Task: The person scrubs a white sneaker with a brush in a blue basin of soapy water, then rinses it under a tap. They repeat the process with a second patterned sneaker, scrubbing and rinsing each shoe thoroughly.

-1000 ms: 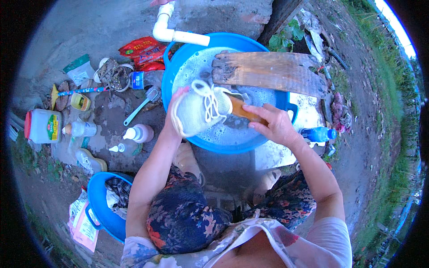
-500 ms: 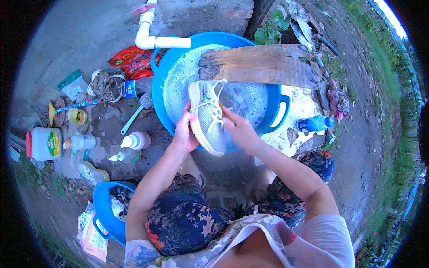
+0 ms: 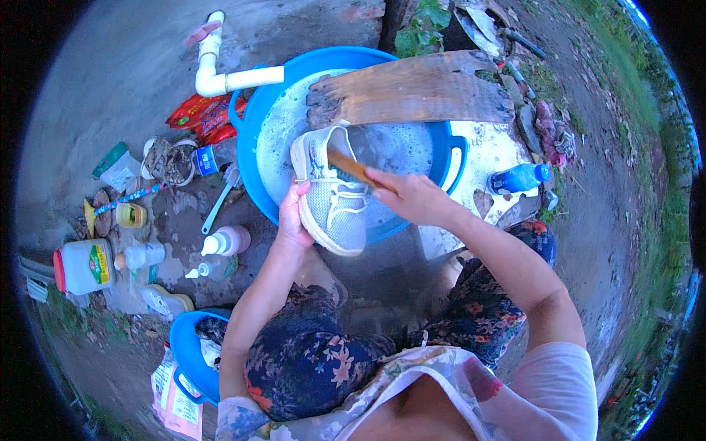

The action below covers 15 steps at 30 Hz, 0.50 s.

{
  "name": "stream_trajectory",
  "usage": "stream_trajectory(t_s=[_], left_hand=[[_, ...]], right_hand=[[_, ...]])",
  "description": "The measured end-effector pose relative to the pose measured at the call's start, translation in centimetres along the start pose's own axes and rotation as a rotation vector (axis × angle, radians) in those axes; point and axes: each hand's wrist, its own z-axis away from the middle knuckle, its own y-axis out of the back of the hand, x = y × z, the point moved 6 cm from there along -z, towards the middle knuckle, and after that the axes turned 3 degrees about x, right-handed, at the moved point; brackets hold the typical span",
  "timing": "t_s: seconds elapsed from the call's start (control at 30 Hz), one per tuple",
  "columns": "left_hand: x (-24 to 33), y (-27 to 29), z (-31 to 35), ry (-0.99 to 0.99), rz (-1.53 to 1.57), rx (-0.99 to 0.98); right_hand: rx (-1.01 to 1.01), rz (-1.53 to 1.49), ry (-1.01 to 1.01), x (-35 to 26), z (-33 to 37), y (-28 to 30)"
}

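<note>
My left hand [image 3: 296,219] is closed round the sole side of a light grey lace-up sneaker [image 3: 334,206], tilted with its toe toward me. My right hand [image 3: 415,197] grips a wooden-handled brush [image 3: 349,167]. The brush's far end goes into the sneaker's ankle opening, and its head is hidden there. Both hands are over the near part of a large blue tub [image 3: 247,158] of sudsy water [image 3: 283,132]. A worn wooden board [image 3: 412,92] lies across the tub's far right side.
A white pipe [image 3: 246,78] reaches over the tub's far left rim. Bottles [image 3: 228,240], a pale green brush [image 3: 217,202] and another shoe [image 3: 168,300] lie on the left. At lower left stands a smaller blue basin [image 3: 187,345]. A blue bottle [image 3: 518,178] lies on the right.
My right hand has brought the wooden-handled brush into the sneaker's opening; before, it was by the laces. The sneaker's opening has turned more toward view. The whole view has shifted slightly.
</note>
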Motion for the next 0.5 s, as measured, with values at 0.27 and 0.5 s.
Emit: stream_trajectory(t_s=[0.27, 0.5], left_hand=[[2.0, 0.1, 0.5, -0.099, 0.011, -0.026], [0.8, -0.5, 0.1, -0.045, 0.003, -0.032]], right_hand=[[-0.165, -0.292, -0.196, -1.9, 1.0, -1.2], [0.142, -0.15, -0.025, -2.0, -1.6, -3.4]])
